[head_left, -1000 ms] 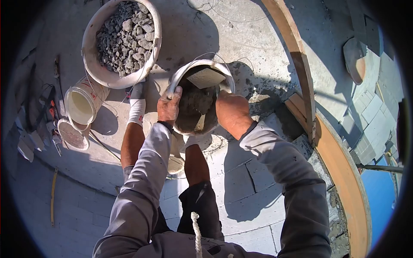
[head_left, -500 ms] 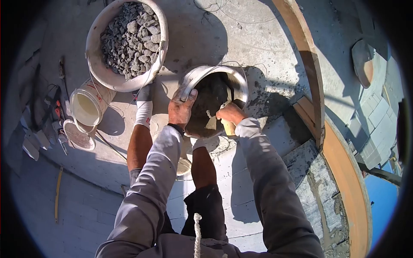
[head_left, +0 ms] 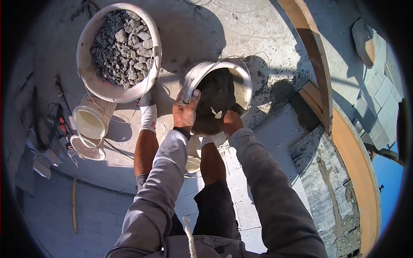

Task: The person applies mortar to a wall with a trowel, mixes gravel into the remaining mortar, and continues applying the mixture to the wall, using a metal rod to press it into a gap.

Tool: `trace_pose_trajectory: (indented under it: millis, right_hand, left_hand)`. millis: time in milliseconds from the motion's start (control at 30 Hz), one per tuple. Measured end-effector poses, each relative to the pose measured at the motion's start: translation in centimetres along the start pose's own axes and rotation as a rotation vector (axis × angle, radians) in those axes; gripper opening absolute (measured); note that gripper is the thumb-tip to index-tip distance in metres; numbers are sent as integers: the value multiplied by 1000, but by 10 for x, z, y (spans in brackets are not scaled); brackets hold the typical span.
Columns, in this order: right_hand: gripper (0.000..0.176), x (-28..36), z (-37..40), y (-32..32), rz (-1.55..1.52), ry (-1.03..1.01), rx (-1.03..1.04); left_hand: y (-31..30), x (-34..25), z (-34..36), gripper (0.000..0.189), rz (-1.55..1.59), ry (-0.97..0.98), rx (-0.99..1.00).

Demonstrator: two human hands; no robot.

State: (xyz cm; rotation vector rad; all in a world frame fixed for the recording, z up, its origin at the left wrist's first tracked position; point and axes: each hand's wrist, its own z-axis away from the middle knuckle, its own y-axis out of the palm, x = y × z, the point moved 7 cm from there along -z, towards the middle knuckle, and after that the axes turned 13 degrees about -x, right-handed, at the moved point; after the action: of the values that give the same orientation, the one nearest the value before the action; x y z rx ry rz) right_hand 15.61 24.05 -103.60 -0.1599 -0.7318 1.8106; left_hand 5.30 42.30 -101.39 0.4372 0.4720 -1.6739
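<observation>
A white bucket (head_left: pixel 246 79) of dark wet mortar (head_left: pixel 215 96) is tilted toward me on the concrete floor. My left hand (head_left: pixel 185 112) grips its near left rim, thumb over the edge. My right hand (head_left: pixel 231 121) is closed at the near right rim with its fingers inside on a trowel. The trowel is almost wholly buried; only a pale bit (head_left: pixel 216 114) shows in the mortar. My legs in white socks stand just below the bucket.
A large white tub of grey gravel (head_left: pixel 119 45) stands at the upper left. A small white pail (head_left: pixel 89 121) and its lid (head_left: pixel 86 148) lie below it, with hand tools (head_left: pixel 58 127) at the left. A curved wooden form (head_left: pixel 320 60) and a mortar-topped block wall (head_left: pixel 331 189) are on the right.
The trowel blade, which lay across the bucket's mouth, has gone down into the mortar. My right hand moved from the far right rim to the near rim, and the bucket tilted more toward me.
</observation>
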Motion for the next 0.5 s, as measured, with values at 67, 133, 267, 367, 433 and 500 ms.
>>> trace_pose_trajectory:
  millis: [67, 133, 267, 367, 433, 500]
  right_hand:
    - [20, 11, 4, 11, -236, -17, 10]
    - [14, 20, 15, 36, -335, 155, 248]
    - [11, 77, 31, 60, -928, 651, 397]
    - [12, 91, 31, 74, -1181, 688, 396]
    - [12, 85, 33, 73, -1225, 693, 349]
    - [13, 92, 27, 54, -1100, 596, 314]
  left_hand:
    - [-6, 2, -8, 52, -53, 12, -16]
    - [-16, -7, -12, 48, -219, 5, -58]
    - [-30, -24, -22, 47, -392, 30, -115]
    - [-48, -9, -36, 50, -439, -30, -139]
    - [-43, -4, -34, 52, -362, -54, -91]
    - [-35, -13, -27, 50, -349, -34, -109]
